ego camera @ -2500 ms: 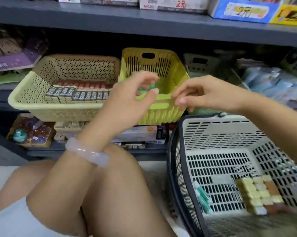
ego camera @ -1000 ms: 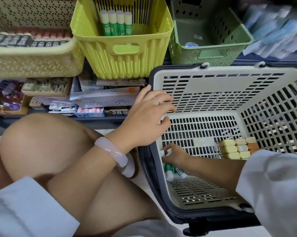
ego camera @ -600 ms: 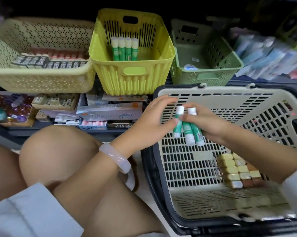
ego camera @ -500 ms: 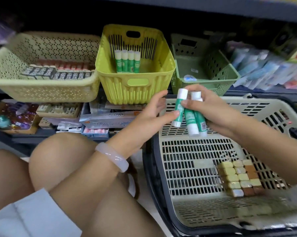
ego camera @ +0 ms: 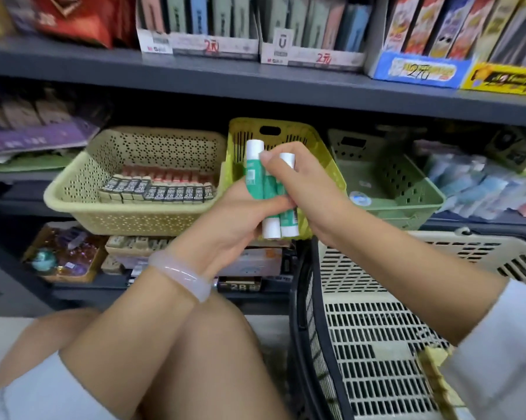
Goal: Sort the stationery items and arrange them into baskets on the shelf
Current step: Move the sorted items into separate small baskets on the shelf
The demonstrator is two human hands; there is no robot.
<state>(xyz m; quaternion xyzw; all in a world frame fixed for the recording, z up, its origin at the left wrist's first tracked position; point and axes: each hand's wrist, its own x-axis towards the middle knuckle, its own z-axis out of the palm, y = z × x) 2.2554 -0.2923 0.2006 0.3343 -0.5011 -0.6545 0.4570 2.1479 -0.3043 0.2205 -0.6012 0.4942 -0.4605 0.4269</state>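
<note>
Three green and white glue sticks point(ego camera: 269, 189) stand upright in a bunch in front of the yellow basket point(ego camera: 325, 153) on the shelf. My right hand point(ego camera: 304, 183) grips them from the right, thumb across the tops. My left hand point(ego camera: 240, 213) pinches them from the left and below. To the left, a wide cream basket point(ego camera: 83, 183) holds rows of erasers point(ego camera: 164, 189). A green basket point(ego camera: 407, 189) sits to the right, with one small round item in it. The inside of the yellow basket is hidden by my hands.
A beige shopping basket point(ego camera: 377, 298) with a black rim stands on the floor at the right, with small yellow blocks point(ego camera: 434, 368) inside. My knees fill the lower left. Boxed stock sits on the shelf above and below the baskets.
My right hand took three glue sticks out of the shopping basket. Both hands have carried them up and left, to the front of the yellow basket.
</note>
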